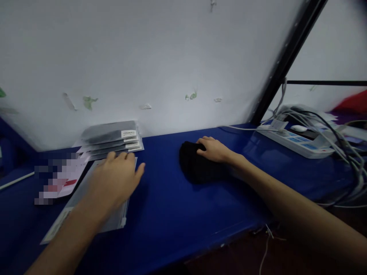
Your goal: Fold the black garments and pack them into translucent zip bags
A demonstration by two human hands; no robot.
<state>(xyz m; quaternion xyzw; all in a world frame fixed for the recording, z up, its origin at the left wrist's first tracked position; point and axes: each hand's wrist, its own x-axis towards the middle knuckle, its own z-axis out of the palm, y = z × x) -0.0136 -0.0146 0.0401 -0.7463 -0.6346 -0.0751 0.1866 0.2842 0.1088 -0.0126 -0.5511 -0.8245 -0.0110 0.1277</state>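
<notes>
My left hand (114, 179) is over a clear zip bag (114, 221) lying on the blue table, its fingers loosely apart and the thumb stretched to the right. The hand hides much of the bag, and whether it touches the plastic cannot be made out. A white slider shows at the bag's near right corner. My right hand (213, 149) grips the upper right edge of a black folded cloth item (197, 168), thumb on the near side. Exactly what kind of item it is does not show. Behind my left hand several packed zip bags (111, 131) with white labels are stacked in overlap.
A printed pink-and-white sheet (77, 172) lies left of the clear bag. On the right, a white power strip (298, 141) sits among tangled cables (344, 149). A white wall (172, 68) rises behind the blue table (169, 214), whose near edge runs below my right arm.
</notes>
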